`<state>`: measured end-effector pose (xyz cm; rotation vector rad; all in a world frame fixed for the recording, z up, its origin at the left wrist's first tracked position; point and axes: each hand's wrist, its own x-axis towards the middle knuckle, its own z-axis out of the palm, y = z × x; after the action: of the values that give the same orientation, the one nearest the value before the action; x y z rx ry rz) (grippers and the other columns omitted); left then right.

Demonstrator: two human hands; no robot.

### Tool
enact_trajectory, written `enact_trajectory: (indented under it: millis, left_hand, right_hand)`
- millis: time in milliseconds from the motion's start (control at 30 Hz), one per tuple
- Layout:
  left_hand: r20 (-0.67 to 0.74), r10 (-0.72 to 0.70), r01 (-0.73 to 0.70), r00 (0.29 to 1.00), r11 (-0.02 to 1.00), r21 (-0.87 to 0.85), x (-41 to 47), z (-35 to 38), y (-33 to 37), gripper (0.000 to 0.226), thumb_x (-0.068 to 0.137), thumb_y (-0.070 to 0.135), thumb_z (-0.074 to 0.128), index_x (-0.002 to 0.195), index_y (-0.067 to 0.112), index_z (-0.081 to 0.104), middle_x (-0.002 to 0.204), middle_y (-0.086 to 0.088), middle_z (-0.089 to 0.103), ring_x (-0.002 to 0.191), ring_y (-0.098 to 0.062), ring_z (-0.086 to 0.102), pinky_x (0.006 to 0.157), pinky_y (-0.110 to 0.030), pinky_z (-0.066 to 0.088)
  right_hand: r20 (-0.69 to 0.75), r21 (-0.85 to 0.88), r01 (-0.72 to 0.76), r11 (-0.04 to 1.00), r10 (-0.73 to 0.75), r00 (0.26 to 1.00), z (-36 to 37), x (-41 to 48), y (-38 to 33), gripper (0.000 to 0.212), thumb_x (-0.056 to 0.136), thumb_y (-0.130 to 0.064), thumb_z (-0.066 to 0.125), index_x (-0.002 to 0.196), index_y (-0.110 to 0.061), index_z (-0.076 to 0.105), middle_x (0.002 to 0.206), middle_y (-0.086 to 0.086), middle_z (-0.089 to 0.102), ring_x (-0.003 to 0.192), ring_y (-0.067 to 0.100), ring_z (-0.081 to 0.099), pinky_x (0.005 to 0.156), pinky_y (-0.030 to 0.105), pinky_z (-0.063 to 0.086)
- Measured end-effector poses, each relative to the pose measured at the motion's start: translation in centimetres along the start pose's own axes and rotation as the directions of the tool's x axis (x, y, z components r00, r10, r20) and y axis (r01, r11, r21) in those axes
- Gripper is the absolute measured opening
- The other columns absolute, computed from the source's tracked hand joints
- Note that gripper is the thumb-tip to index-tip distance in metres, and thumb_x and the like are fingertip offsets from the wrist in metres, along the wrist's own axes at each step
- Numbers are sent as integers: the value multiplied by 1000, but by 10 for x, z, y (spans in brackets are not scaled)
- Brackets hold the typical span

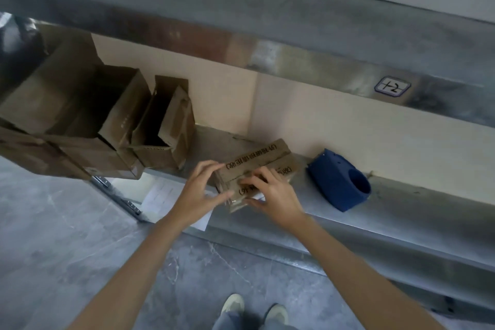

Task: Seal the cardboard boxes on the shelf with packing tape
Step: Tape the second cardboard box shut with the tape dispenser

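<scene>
A small closed cardboard box (263, 155) with black print on its flaps lies on the metal shelf (401, 225), its near end at the shelf's front edge. My left hand (197, 191) holds the box's near left corner, fingers on top and thumb against the near face. My right hand (272, 193) grips the near end, with bent fingers on the top seam and the thumb at the front. A shiny strip of clear tape (235, 203) shows on that end. A blue tape dispenser (338, 182) lies on the shelf just right of the box.
Two open cardboard boxes (163, 126) (80, 104) with raised flaps stand on the shelf at the left. A white paper sheet (158, 193) hangs below the front edge. The upper shelf beam (267, 43) runs overhead with a label (392, 87). My shoes (233, 305) are on the grey floor.
</scene>
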<state>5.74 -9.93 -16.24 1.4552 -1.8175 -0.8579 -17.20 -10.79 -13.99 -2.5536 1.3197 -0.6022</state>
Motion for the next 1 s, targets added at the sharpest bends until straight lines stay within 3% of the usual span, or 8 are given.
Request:
enact_trajectory:
  millis: [67, 233, 367, 567, 700, 800, 900, 1000]
  left_hand:
    - [-2, 2, -2, 1000, 1000, 29, 0, 4, 0, 88, 64, 60, 81, 139, 32, 44, 138, 19, 30, 131, 4, 33, 104, -16, 32]
    - [-92, 14, -10, 996, 999, 40, 6, 6, -3, 82, 64, 40, 90, 134, 28, 48, 133, 20, 30, 123, 19, 32, 99, -9, 30]
    - [-48, -1, 0, 999, 1000, -22, 18, -6, -8, 76, 69, 25, 89, 133, 26, 49, 139, 15, 40, 129, 0, 42, 103, -23, 40]
    - [-36, -54, 51, 998, 996, -72, 33, -8, -11, 59, 79, 8, 80, 129, 21, 51, 132, 2, 55, 119, -12, 54, 94, -32, 52]
    - [-70, -38, 31, 997, 995, -96, 41, 0, -9, 65, 76, 12, 83, 133, 12, 52, 133, 3, 45, 122, -13, 50, 100, -39, 51]
    - [-81, -24, 18, 996, 997, -81, 45, 6, -6, 73, 73, 24, 86, 136, 17, 50, 131, 12, 42, 121, -8, 46, 101, -38, 49]
    - [-94, 9, -16, 996, 997, -80, 49, 11, -5, 71, 74, 29, 84, 136, 20, 51, 133, 13, 42, 124, -8, 45, 103, -42, 48]
    - [-106, 18, -25, 994, 997, -67, 52, 15, -5, 68, 75, 34, 82, 135, 23, 52, 135, 14, 40, 128, -11, 44, 105, -44, 47]
  right_hand:
    - [-12, 14, -37, 999, 37, 999, 1, 4, -3, 49, 70, -26, 86, 115, -19, 68, 113, 3, 61, 97, 23, 58, 77, 28, 45]
    - [-40, 22, -138, 990, 138, 990, -22, 2, 25, 69, 69, -28, 88, 131, -18, 60, 134, 5, 55, 120, 28, 53, 91, 44, 51]
    - [29, 120, -426, 897, 426, 904, -36, -11, 66, 77, 81, -18, 78, 148, -26, 39, 158, -3, 26, 134, 15, 37, 101, 35, 45]
    - [26, 321, -441, 838, 458, 889, -29, -31, 69, 60, 84, 3, 71, 139, -12, 51, 124, 8, 59, 111, 21, 59, 99, 38, 50]
    - [-47, 288, -421, 860, 452, 891, -22, -41, 62, 56, 81, -14, 79, 133, -10, 57, 117, 5, 61, 101, 16, 61, 90, 39, 55]
    - [-99, 208, -406, 890, 432, 896, -23, -47, 61, 56, 78, -29, 81, 128, -13, 59, 126, 3, 55, 107, 20, 58, 82, 40, 56]
    - [-89, 162, -393, 905, 410, 908, -27, -43, 65, 66, 77, -39, 80, 135, -24, 52, 144, 0, 39, 130, 19, 42, 91, 34, 51]
    - [49, 170, -405, 899, 403, 914, -31, -39, 67, 72, 81, -45, 75, 143, -34, 42, 155, -6, 25, 140, 15, 32, 101, 37, 47]
